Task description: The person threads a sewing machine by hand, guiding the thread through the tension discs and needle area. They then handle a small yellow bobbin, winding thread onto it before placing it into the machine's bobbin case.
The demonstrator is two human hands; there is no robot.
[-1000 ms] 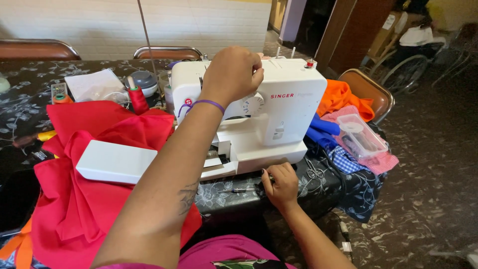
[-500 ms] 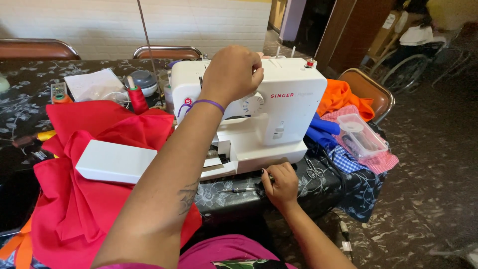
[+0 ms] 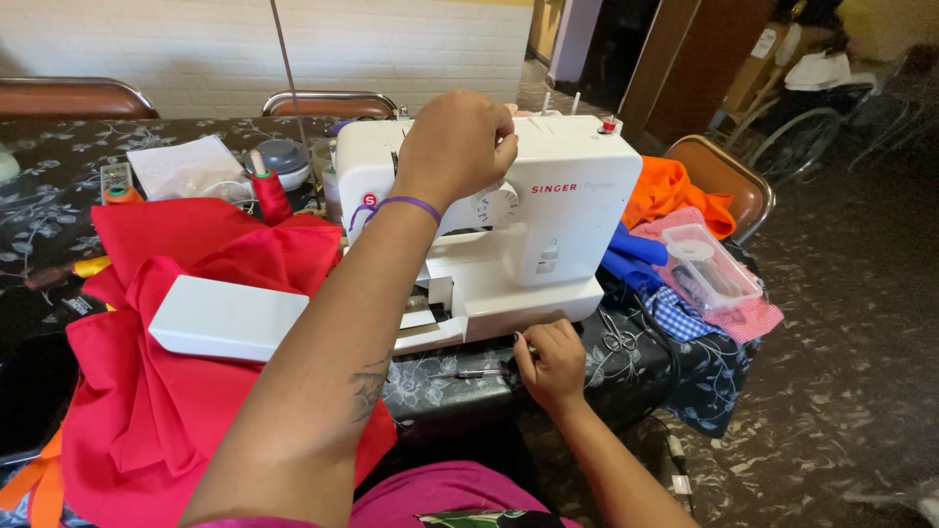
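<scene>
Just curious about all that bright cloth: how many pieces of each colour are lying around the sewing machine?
Red cloth: 1
Orange cloth: 1
Blue cloth: 1
Pink checked cloth: 1
Blue checked cloth: 1
Total: 5

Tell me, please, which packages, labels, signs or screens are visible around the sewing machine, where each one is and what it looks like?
Red lettered logo: a short printed strip on the front of the white sewing machine, right of the left hand.
Round red badge: on the machine's left end, by the purple wristband.
Clear plastic lidded box: rectangular, on pink checked cloth at the right.
Brown cardboard box: far right background, with a pale label.
No screens or signs.
</scene>
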